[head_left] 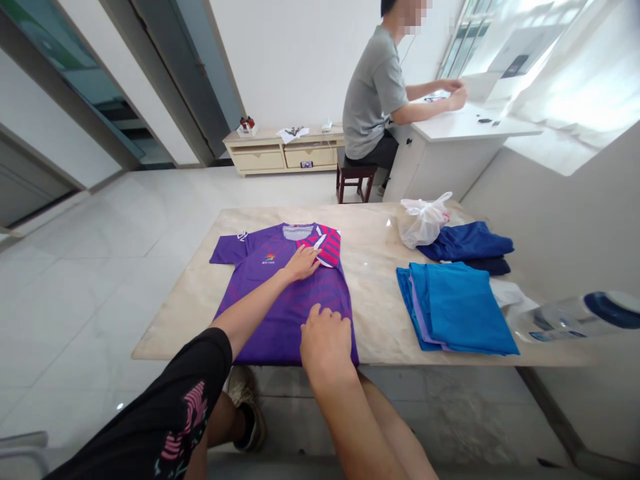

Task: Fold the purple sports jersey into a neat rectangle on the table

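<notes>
Currently: purple jersey (280, 300) lying flat on desk (375, 267); left hand (301, 264) pinning folded sleeve, fingers together; right hand (325, 337) pressing hem, fingers slightly spread, keeping the fold steady.

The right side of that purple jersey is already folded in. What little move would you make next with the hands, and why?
Probably fold the left sleeve in to match. The purple jersey lies flat on the table with its right sleeve turned over, pinned by the left hand, while the right hand presses the hem. The left sleeve is spread out flat to the side, so the shirt looks lopsided.
</notes>
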The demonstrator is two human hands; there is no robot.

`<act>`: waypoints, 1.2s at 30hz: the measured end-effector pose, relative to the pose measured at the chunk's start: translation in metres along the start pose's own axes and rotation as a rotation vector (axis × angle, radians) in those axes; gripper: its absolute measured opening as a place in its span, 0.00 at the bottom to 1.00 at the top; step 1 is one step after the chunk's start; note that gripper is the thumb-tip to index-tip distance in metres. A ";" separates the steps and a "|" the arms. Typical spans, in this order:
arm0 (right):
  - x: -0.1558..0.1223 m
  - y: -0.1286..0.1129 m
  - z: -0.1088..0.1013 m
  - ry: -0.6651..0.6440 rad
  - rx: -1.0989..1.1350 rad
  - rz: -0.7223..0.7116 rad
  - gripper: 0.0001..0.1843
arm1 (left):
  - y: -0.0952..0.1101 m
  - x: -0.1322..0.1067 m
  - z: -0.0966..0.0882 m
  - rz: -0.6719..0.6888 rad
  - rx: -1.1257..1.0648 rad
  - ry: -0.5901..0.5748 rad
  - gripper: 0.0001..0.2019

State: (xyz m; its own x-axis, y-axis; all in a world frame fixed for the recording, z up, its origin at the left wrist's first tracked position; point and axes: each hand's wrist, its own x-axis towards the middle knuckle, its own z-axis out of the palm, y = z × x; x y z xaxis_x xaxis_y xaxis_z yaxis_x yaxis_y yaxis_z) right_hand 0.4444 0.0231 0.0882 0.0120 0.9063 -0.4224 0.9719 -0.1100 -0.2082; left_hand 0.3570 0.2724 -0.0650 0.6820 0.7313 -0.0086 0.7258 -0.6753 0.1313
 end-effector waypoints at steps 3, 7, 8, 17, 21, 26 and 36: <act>0.000 0.003 0.001 -0.002 -0.020 0.007 0.31 | -0.007 -0.016 -0.005 0.026 0.028 0.017 0.25; -0.005 -0.007 -0.003 -0.027 -0.034 0.016 0.31 | -0.022 -0.056 -0.017 0.067 0.057 0.015 0.22; -0.007 -0.011 -0.006 -0.029 -0.035 0.011 0.31 | -0.029 -0.068 -0.020 0.065 0.062 0.003 0.21; -0.018 -0.059 -0.020 -0.086 -0.103 -0.054 0.31 | -0.140 -0.172 -0.034 -0.525 -0.009 0.045 0.23; -0.011 -0.066 -0.011 -0.139 -0.147 -0.061 0.31 | -0.193 -0.188 -0.033 -0.730 -0.017 0.080 0.30; 0.000 -0.063 0.003 -0.181 -0.188 -0.022 0.31 | -0.248 -0.174 -0.023 -0.892 -0.046 0.111 0.33; 0.015 -0.071 0.010 -0.225 -0.213 -0.023 0.32 | -0.270 -0.159 -0.012 -0.818 -0.011 -0.015 0.35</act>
State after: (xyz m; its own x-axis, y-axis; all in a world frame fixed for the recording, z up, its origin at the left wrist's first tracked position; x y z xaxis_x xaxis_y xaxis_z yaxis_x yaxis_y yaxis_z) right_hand 0.3734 0.0400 0.0876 -0.0393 0.7918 -0.6095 0.9990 0.0188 -0.0401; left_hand 0.0516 0.3392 -0.0870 -0.0622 0.9909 -0.1193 0.9935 0.0729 0.0878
